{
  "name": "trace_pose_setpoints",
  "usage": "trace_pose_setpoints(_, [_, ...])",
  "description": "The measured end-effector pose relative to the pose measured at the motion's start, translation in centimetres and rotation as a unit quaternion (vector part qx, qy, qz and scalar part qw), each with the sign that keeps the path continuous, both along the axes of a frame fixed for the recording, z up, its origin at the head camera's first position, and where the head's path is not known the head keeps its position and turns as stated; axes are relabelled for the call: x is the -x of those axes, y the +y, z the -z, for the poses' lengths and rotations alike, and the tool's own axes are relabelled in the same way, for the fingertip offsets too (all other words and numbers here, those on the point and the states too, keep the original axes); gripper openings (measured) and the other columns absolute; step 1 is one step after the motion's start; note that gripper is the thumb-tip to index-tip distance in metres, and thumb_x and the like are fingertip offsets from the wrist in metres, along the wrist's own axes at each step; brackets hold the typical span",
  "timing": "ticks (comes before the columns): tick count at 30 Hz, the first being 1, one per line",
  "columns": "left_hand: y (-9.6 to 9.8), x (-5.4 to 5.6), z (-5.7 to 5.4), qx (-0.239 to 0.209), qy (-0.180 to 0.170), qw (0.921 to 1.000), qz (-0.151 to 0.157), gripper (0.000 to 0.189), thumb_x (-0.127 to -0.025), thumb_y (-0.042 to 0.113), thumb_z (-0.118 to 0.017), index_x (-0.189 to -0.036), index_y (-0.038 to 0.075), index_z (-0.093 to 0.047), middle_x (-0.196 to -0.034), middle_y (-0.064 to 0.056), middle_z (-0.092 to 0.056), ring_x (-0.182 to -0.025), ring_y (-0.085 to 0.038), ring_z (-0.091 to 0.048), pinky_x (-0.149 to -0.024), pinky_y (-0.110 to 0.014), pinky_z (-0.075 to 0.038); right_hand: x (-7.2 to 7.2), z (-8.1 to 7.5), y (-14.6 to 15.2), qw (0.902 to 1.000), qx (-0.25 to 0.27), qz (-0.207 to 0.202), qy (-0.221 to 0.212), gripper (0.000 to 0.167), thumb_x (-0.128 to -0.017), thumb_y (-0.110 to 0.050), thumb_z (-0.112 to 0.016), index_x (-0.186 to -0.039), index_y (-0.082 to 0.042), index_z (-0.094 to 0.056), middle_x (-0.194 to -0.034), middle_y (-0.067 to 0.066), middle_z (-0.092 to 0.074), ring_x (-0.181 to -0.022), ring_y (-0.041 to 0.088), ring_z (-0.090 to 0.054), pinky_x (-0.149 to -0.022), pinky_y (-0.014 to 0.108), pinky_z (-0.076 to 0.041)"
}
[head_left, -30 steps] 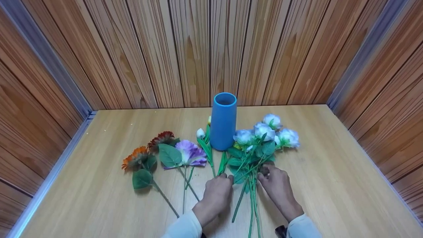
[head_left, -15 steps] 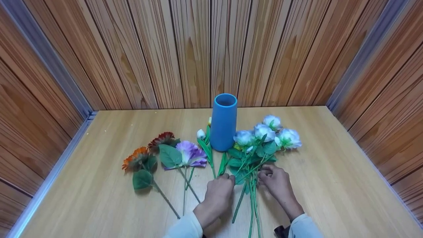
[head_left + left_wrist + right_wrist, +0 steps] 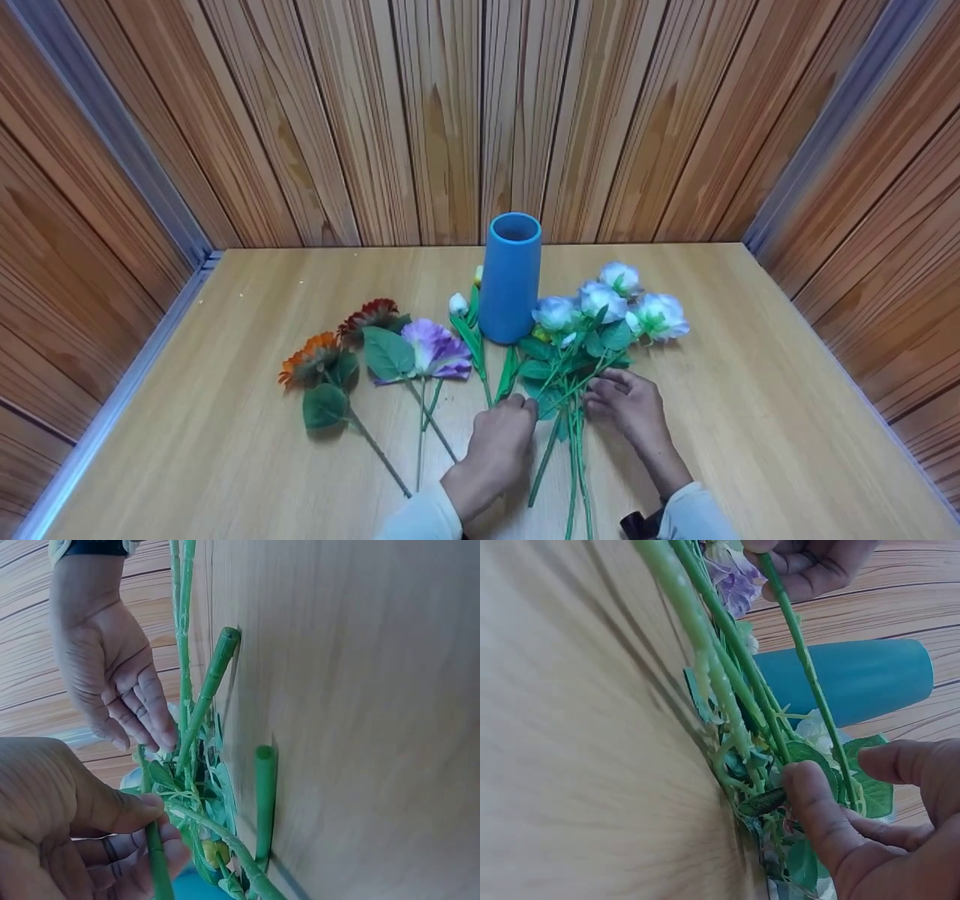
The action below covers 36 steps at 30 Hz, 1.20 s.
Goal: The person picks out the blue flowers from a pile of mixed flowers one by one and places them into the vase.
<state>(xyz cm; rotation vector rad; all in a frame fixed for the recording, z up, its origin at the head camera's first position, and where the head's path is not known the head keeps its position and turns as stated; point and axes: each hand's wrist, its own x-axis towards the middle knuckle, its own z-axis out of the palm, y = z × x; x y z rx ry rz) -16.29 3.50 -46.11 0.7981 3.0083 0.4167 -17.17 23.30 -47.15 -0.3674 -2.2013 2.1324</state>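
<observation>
My left hand (image 3: pixel 501 439) pinches a green flower stem (image 3: pixel 157 859) between thumb and fingers. In the right wrist view that stem slants down into the leaves of the pale blue flowers (image 3: pixel 602 301). Beside those leaves is my right hand (image 3: pixel 631 409), its thumb and fingers parted around the stems. The left wrist view shows the right-hand fingers (image 3: pixel 142 709) fairly straight. Several loose green stems (image 3: pixel 574 465) run from the blue bunch toward the front of the table. A tall blue vase (image 3: pixel 510 292) stands upright just behind the flowers, its round mouth facing up.
Left of the hands lie an orange flower (image 3: pixel 311 358), a dark red flower (image 3: pixel 369 316) and a purple flower (image 3: pixel 436 349). White-budded tulips (image 3: pixel 459 306) lie against the vase's left side. Wood-panelled walls (image 3: pixel 450 120) enclose the wooden table (image 3: pixel 750 420).
My right hand's fingers have loosened and spread a little beside the blue flowers' stems. The left hand keeps its pinch in nearly the same place. The vase has not moved.
</observation>
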Motion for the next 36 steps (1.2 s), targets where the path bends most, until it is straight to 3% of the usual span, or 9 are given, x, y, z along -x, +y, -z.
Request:
trace_pose_setpoints(5, [0.05,-0.16,-0.21,0.0,-0.002,1.0,0.002,0.023,-0.083,0.003,-0.071,-0.106,0.007,-0.067,-0.085,-0.004,-0.062,-0.072,-0.014,-0.058,-0.056,-0.029,-0.049,0.18,0.08,-0.12,0.9992,0.036,0.016,0.006,0.044,-0.094,-0.003,-0.059,-0.129,0.017,-0.044,-0.101,0.02,-0.068,-0.079,0.019,-0.07,-0.075,0.029,-0.054])
trace_pose_setpoints(12, [0.1,-0.28,-0.32,-0.004,0.003,1.0,0.002,0.023,-0.082,0.002,-0.071,-0.103,0.007,-0.067,-0.082,-0.003,-0.061,-0.069,-0.014,-0.057,-0.055,-0.028,-0.048,0.29,0.07,-0.41,0.9964,0.076,0.036,0.009,0.028,-0.094,-0.002,-0.058,-0.116,0.012,-0.048,-0.093,0.011,-0.07,-0.078,0.017,-0.071,-0.074,0.029,-0.054])
trace_pose_setpoints(20, [0.06,-0.36,-0.15,-0.037,0.031,0.9988,0.013,0.017,-0.08,-0.003,-0.069,-0.094,0.006,-0.066,-0.074,-0.003,-0.058,-0.061,-0.014,-0.053,-0.045,-0.027,-0.04,0.46,0.03,-0.71,0.9951,0.086,0.047,0.015,0.02,-0.093,-0.001,-0.059,-0.107,0.008,-0.049,-0.096,0.015,-0.069,-0.079,0.017,-0.07,-0.075,0.031,-0.055])
trace_pose_setpoints(30, [0.38,-0.3,-0.22,-0.017,-0.012,0.9998,0.005,0.024,-0.082,0.001,-0.068,-0.105,0.006,-0.067,-0.082,-0.003,-0.06,-0.066,-0.014,-0.052,-0.05,-0.027,-0.043,0.57,0.17,-0.79,0.9949,0.09,0.046,0.005,0.022,-0.093,-0.001,-0.058,-0.11,0.008,-0.047,-0.091,0.007,-0.069,-0.078,0.016,-0.07,-0.074,0.029,-0.055])
trace_pose_setpoints(36, [0.52,-0.35,-0.08,-0.007,-0.002,1.0,0.005,0.022,-0.083,0.003,-0.069,-0.104,0.007,-0.067,-0.082,-0.004,-0.061,-0.066,-0.014,-0.052,-0.051,-0.027,-0.044,0.66,0.29,-0.85,0.9943,0.094,0.049,0.0,0.022,-0.092,0.001,-0.058,-0.11,0.008,-0.048,-0.088,0.008,-0.069,-0.076,0.016,-0.07,-0.072,0.029,-0.055])
